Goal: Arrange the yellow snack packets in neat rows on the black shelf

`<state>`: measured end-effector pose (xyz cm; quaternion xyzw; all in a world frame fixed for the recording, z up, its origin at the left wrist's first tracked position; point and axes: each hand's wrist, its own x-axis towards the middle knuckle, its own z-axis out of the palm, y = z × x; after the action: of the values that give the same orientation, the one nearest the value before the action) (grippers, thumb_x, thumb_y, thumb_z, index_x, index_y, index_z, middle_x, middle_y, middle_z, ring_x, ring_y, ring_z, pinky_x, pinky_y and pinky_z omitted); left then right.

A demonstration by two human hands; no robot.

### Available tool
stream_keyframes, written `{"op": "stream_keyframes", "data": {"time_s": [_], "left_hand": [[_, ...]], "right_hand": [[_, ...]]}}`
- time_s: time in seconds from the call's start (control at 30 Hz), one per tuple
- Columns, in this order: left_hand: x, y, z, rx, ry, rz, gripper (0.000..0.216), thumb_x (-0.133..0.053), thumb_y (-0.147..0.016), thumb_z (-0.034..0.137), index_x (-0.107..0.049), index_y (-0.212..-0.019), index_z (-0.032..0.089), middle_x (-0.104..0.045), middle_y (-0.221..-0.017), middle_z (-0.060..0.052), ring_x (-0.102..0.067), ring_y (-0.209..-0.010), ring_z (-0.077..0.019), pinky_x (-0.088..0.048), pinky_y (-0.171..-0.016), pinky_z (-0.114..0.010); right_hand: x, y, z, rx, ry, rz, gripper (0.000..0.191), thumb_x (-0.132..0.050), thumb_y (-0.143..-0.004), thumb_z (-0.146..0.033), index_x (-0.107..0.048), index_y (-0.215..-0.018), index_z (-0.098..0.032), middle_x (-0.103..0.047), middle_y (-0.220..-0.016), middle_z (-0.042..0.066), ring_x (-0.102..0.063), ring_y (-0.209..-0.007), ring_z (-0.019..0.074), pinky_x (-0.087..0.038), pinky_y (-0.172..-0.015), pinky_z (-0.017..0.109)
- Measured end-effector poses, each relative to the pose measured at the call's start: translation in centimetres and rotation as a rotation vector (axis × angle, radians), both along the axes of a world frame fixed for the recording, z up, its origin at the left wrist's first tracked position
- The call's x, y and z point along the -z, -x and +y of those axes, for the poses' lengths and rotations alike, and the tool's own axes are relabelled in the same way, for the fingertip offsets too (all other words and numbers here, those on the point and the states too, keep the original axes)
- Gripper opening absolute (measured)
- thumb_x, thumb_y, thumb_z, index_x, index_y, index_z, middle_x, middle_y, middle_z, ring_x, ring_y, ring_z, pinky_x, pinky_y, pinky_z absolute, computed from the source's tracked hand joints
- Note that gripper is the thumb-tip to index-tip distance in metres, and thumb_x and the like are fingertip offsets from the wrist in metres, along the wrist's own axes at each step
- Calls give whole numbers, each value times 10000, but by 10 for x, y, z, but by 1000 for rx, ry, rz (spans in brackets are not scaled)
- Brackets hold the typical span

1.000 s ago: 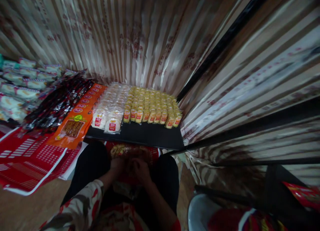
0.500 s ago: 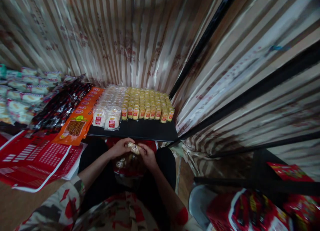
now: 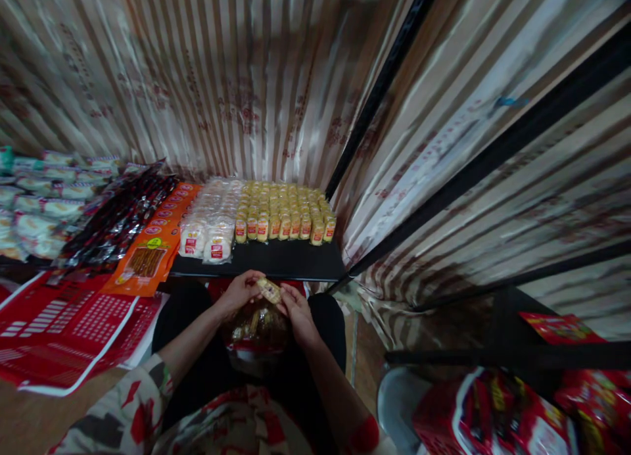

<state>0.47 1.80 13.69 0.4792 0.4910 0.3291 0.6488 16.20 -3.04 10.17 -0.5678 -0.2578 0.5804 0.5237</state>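
Lettering is illegible: labels on the white packs (image 3: 211,221), yellow packs (image 3: 284,213), orange packet (image 3: 154,244) and curtain (image 3: 236,106) appear blurred.

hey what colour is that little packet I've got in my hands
The packet looks pale yellow, best seen in the head view.

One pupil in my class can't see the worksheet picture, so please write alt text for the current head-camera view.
A person's left hand and right hand hold a small pale item between them, above shiny packaging. Beyond, a black shelf bears rows of yellowish packets beside white packets; an orange packet and a red basket are further left.
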Motion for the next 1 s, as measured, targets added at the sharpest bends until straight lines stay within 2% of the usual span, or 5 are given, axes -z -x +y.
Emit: {"op": "stream_keyframes", "data": {"time_s": [0.3, 0.47, 0.57, 0.7, 1.0], "left_hand": [[2, -1, -1, 66, -58, -79, 320, -595, -650, 182, -582, -969, 164, -628, -828, 3, -555, -642, -75, -439, -613, -185], [-7, -9, -2, -68, 84, -242, 397, -593, -673, 153, -540, -1067, 166, -633, -1010, -43, -619, -848, -112, -485, -750, -204], [-12, -14, -1, -124, 82, -186, 318, -598, -743, 257, -558, -1036, 138, -635, -1030, -85, -622, -912, -141, -496, -798, -231], [-7, -18, 4, -168, 41, -118, 365, -664, -697, 337, -571, -980, 126, -648, -918, -73, -635, -816, -143, -508, -730, -239], [9, -21, 13, -55, -14, -84, 389, -550, -627, 137, -576, -1015, 149, -643, -784, -4, -592, -639, -108, -480, -626, -224]], "right_hand": [[-5, -1, -6, -37, -8, 265, 422, -717, -651, -420, -572, -939, -148, -686, -933, 100, -685, -825, 203, -538, -761, 312], [-5, 0, -1, 39, -183, 30, 445, -684, -673, -411, -545, -1023, -174, -665, -999, 86, -650, -920, 203, -510, -858, 353], [-1, 2, 2, 53, -287, -147, 440, -641, -698, -393, -518, -1069, -190, -632, -1065, 94, -624, -975, 211, -493, -894, 372], [4, 4, -1, 79, -370, -309, 389, -612, -722, -346, -542, -1080, -212, -587, -1135, 78, -591, -1033, 205, -501, -883, 336], [-5, -6, -3, -49, -320, -375, 281, -560, -775, -392, -593, -965, -188, -667, -899, 53, -642, -824, 172, -526, -755, 290]]}}
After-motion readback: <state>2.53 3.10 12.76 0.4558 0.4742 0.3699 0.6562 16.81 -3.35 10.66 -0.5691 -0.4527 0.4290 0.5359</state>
